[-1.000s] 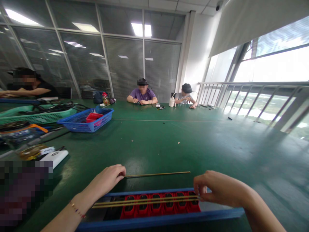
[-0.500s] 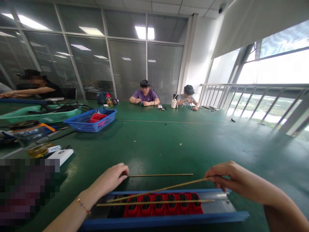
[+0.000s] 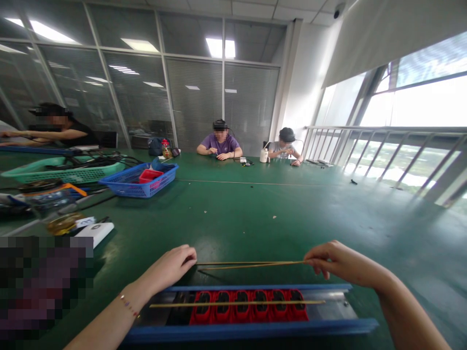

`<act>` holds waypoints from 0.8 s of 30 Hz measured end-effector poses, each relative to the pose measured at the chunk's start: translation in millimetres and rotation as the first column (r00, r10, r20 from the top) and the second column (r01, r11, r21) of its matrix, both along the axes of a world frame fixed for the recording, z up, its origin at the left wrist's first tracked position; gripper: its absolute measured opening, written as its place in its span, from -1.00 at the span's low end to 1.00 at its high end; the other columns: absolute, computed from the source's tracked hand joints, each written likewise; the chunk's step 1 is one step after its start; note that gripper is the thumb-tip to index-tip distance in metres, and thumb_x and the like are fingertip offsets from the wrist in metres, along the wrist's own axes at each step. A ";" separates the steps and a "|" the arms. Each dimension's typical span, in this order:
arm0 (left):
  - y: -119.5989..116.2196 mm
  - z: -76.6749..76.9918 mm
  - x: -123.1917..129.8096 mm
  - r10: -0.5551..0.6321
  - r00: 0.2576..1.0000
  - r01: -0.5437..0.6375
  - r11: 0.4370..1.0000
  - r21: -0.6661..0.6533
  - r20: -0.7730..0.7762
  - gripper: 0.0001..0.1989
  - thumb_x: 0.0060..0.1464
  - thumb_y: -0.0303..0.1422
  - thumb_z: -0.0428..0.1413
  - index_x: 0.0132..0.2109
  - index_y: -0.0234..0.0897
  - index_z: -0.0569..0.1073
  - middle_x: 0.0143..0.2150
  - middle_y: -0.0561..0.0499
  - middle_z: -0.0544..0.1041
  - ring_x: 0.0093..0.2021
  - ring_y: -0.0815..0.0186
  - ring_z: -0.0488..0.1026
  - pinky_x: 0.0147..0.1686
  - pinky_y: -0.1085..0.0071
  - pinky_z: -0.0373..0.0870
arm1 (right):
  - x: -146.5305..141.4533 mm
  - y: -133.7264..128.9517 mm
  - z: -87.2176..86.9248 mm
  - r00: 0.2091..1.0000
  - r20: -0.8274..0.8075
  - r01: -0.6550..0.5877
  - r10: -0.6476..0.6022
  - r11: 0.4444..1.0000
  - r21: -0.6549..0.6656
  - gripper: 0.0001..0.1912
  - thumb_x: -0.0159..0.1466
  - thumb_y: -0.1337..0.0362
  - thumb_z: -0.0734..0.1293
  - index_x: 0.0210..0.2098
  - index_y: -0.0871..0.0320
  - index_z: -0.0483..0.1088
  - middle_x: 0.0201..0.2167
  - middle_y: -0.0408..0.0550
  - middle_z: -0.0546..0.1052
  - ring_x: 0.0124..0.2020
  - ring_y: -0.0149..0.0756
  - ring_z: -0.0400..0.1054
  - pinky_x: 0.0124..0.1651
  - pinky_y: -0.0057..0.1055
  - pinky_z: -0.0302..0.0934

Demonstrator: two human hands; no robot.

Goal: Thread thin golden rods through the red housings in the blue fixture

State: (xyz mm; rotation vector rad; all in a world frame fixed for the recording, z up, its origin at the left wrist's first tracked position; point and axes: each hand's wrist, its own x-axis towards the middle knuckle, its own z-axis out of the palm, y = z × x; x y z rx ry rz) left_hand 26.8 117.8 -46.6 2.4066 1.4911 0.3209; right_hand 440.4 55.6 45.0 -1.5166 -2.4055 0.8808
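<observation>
My left hand (image 3: 178, 260) is closed at the left end of a thin tan stick (image 3: 233, 263), which lies crosswise beyond the tray. Between the fingertips of my right hand (image 3: 330, 260) is the right end of a second thin stick (image 3: 233, 267). Its free left end lies just in front of the first stick, and the two nearly meet on the right. A third stick (image 3: 171, 305) rests lengthwise over a row of red holders (image 3: 251, 317) with black insides. These sit in a metal tray with blue rails (image 3: 255, 329), directly before me.
A blue basket (image 3: 126, 187) with a red box (image 3: 150, 176) and a green basket (image 3: 69, 172) full of black cables stand left. Nearer lie a white device (image 3: 100, 233) and a roll of amber tape (image 3: 63, 223). Several people sit around the green table (image 3: 233, 209).
My right hand has carried its stick away from me, off the tray, to beside the first stick. My left hand stays at the first stick's end.
</observation>
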 end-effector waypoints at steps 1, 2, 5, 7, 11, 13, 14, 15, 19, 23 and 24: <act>0.1 0.1 0.1 -0.001 1.000 0.001 1.000 0.000 0.002 -0.78 0.09 -0.28 -0.13 -0.39 -0.20 0.37 -0.37 0.05 0.40 -0.35 0.34 0.36 -0.32 0.46 0.20 | -4.4 3.5 -6.8 1.000 0.017 0.008 -0.008 1.000 -0.002 -0.67 0.23 0.13 0.10 -0.30 0.18 0.41 -0.50 -0.10 0.50 -0.53 -0.38 0.37 -0.46 -0.52 0.20; -0.1 0.4 0.3 0.000 1.000 0.000 1.000 0.002 0.002 -0.76 0.10 -0.27 -0.14 -0.38 -0.20 0.38 -0.37 0.05 0.40 -0.34 0.34 0.36 -0.32 0.46 0.20 | -9.1 6.8 -14.0 0.999 0.041 0.015 -0.016 1.000 0.018 -0.70 0.22 0.15 0.11 -0.32 0.17 0.40 -0.51 -0.10 0.50 -0.54 -0.38 0.37 -0.48 -0.53 0.19; -2.1 3.0 1.7 0.009 1.000 -0.009 1.000 0.006 -0.006 -0.72 0.12 -0.24 -0.16 -0.37 -0.19 0.39 -0.37 0.05 0.41 -0.34 0.34 0.37 -0.31 0.45 0.19 | -24.6 16.1 -35.8 0.983 0.172 0.028 -0.066 0.977 0.213 -0.79 0.18 0.21 0.17 -0.39 0.13 0.40 -0.48 -0.11 0.50 -0.46 -0.34 0.37 -0.43 -0.51 0.14; -4.1 4.8 2.6 0.019 1.000 -0.019 1.000 0.011 -0.014 -0.69 0.13 -0.22 -0.18 -0.38 -0.20 0.39 -0.37 0.05 0.41 -0.34 0.34 0.37 -0.32 0.45 0.19 | -34.3 21.1 -48.8 0.971 0.223 0.018 -0.090 0.952 0.306 -0.82 0.17 0.25 0.18 -0.40 0.11 0.40 -0.44 -0.11 0.50 -0.40 -0.32 0.37 -0.36 -0.49 0.13; -5.9 7.5 3.9 0.029 0.999 -0.028 0.999 0.032 -0.025 -0.68 0.13 -0.22 -0.18 -0.38 -0.20 0.40 -0.38 0.05 0.42 -0.33 0.32 0.36 -0.32 0.45 0.18 | -46.0 27.4 -68.4 0.968 0.234 -0.008 -0.085 0.929 0.371 -0.86 0.15 0.30 0.20 -0.39 0.11 0.40 -0.35 -0.11 0.46 -0.29 -0.32 0.33 -0.24 -0.49 0.11; -5.5 11.0 5.3 0.025 1.000 -0.024 0.999 0.038 -0.017 -0.70 0.12 -0.22 -0.17 -0.38 -0.19 0.40 -0.38 0.05 0.43 -0.30 0.31 0.36 -0.31 0.45 0.18 | -47.3 28.8 -74.9 0.970 0.226 -0.004 -0.084 0.931 0.365 -0.87 0.15 0.30 0.21 -0.39 0.11 0.40 -0.36 -0.12 0.45 -0.29 -0.33 0.32 -0.24 -0.50 0.10; -5.6 14.4 6.6 0.020 1.000 -0.019 0.999 0.038 -0.008 -0.71 0.12 -0.22 -0.16 -0.38 -0.20 0.40 -0.38 0.05 0.44 -0.30 0.31 0.36 -0.31 0.45 0.18 | -47.1 29.2 -77.3 0.972 0.219 0.000 -0.086 0.932 0.363 -0.87 0.14 0.30 0.21 -0.39 0.11 0.39 -0.36 -0.12 0.44 -0.29 -0.34 0.32 -0.24 -0.50 0.10; -6.5 19.4 8.3 0.013 1.000 -0.014 0.999 0.036 0.008 -0.71 0.11 -0.22 -0.15 -0.37 -0.20 0.41 -0.37 0.05 0.44 -0.30 0.31 0.36 -0.30 0.45 0.17 | -46.6 29.6 -79.3 0.974 0.210 0.006 -0.088 0.932 0.362 -0.87 0.14 0.30 0.21 -0.39 0.10 0.39 -0.36 -0.13 0.44 -0.30 -0.34 0.31 -0.25 -0.50 0.10; -23.1 53.2 18.2 -0.053 0.993 0.056 0.998 -0.027 0.101 -0.70 0.10 -0.18 -0.14 -0.33 -0.21 0.42 -0.35 0.06 0.44 -0.34 0.35 0.35 -0.34 0.49 0.17 | -43.6 31.2 -83.8 0.984 0.154 0.033 -0.093 0.934 0.355 -0.89 0.13 0.30 0.23 -0.39 0.10 0.38 -0.37 -0.13 0.42 -0.31 -0.35 0.30 -0.27 -0.51 0.11; -55.7 84.3 27.3 -0.194 0.979 0.202 0.963 -0.181 0.061 -0.78 -0.02 -0.15 0.02 -0.35 -0.17 0.44 -0.39 0.11 0.43 -0.39 0.38 0.34 -0.43 0.53 0.13 | -42.6 32.9 -85.9 0.986 0.133 0.048 -0.098 0.940 0.339 -0.89 0.11 0.30 0.24 -0.36 0.12 0.36 -0.39 -0.12 0.42 -0.32 -0.34 0.29 -0.28 -0.51 0.12; -62.8 87.4 28.8 -0.211 0.976 0.217 0.957 -0.191 0.050 -0.81 -0.06 -0.17 0.06 -0.36 -0.16 0.44 -0.38 0.12 0.43 -0.37 0.38 0.35 -0.43 0.53 0.12 | -42.7 33.2 -86.2 0.986 0.133 0.051 -0.100 0.942 0.333 -0.88 0.11 0.31 0.24 -0.34 0.12 0.35 -0.39 -0.12 0.42 -0.33 -0.34 0.29 -0.29 -0.50 0.12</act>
